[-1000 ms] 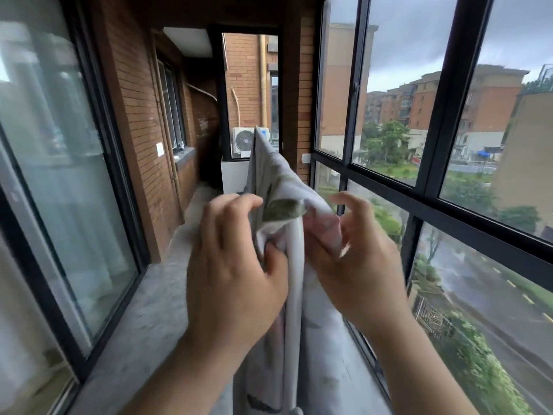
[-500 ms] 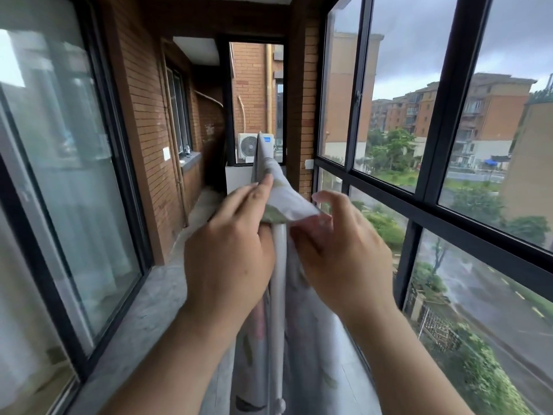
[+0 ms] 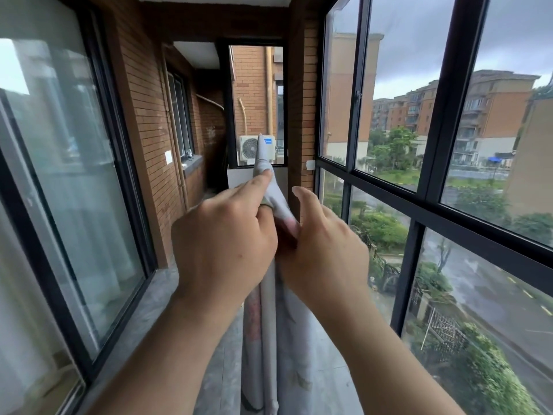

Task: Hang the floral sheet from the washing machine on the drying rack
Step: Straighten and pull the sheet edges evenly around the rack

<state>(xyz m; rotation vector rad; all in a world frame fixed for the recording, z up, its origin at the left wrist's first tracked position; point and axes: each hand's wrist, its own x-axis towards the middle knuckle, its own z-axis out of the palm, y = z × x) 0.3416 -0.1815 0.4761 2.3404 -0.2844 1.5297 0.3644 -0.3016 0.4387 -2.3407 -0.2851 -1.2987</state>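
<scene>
The pale floral sheet (image 3: pixel 263 161) runs as a narrow ridge away from me at chest height and hangs down below my hands (image 3: pixel 263 339), seemingly draped over a line or rail that the cloth hides. My left hand (image 3: pixel 223 247) pinches the near top edge of the sheet, index finger stretched along the fold. My right hand (image 3: pixel 324 250) holds the same edge from the right side, thumb against the cloth and index finger raised. The two hands touch at the fold.
I stand in a narrow brick balcony. Large glass doors (image 3: pixel 74 190) line the left, black-framed windows (image 3: pixel 419 205) the right. An air-conditioner unit (image 3: pixel 248 149) sits beyond the far window. Grey floor (image 3: pixel 179 310) stretches ahead.
The sheet's near edge has been drawn flatter and narrower. My hands have closed together on the fold, and my left index finger now lies along the ridge.
</scene>
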